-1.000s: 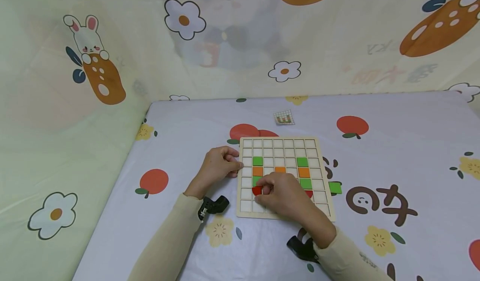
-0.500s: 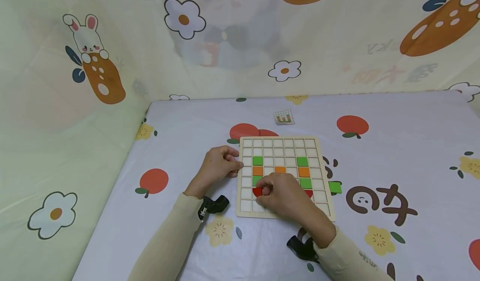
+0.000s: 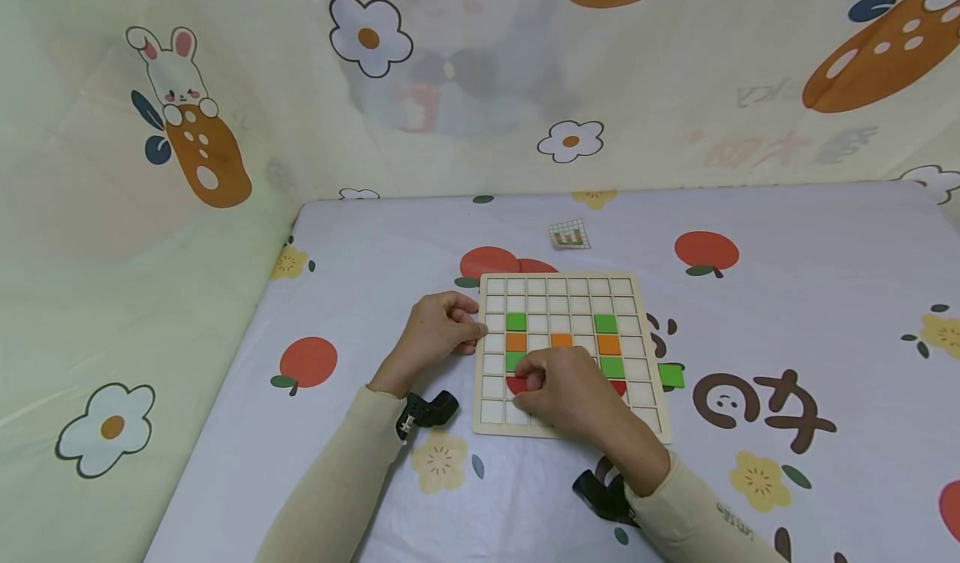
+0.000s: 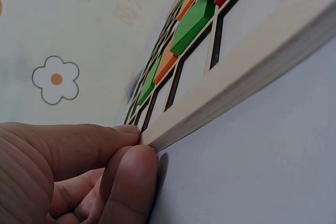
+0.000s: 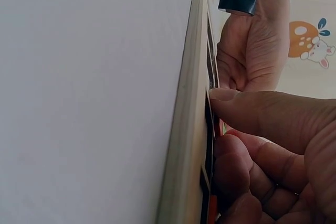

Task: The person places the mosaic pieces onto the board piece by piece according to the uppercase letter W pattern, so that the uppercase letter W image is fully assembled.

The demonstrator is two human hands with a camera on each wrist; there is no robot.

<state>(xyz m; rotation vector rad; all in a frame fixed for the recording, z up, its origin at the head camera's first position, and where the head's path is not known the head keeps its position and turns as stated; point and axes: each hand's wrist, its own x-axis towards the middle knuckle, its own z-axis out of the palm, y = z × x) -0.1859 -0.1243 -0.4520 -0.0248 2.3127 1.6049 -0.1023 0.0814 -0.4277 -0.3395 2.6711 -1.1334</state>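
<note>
A square wooden grid board point(image 3: 495, 429) lies on the cloth, its cells partly filled with coloured tiles. My left hand point(image 3: 441, 329) pinches its left edge between thumb and forefinger; the left wrist view shows that grip at a corner of the board. Over the lower left cells, my right hand point(image 3: 570, 392) has thumb and forefinger at a red tile point(image 3: 515, 385) with a rounded side. In the right wrist view a sliver of this red tile shows between thumb and finger. Green tiles point(image 3: 516, 322) and orange tiles point(image 3: 608, 344) sit in the rows above. The right hand hides several cells.
A loose green tile point(image 3: 671, 375) lies just off the board's right side. Behind the board is a small card with a grid pattern point(image 3: 568, 234). Printed cloth covers the table point(image 3: 817, 296), and patterned curtains point(image 3: 465, 154) stand at the back and left.
The red tile under my right fingers has shifted very slightly right and looks flatter in its cell. Both hands otherwise stay in place.
</note>
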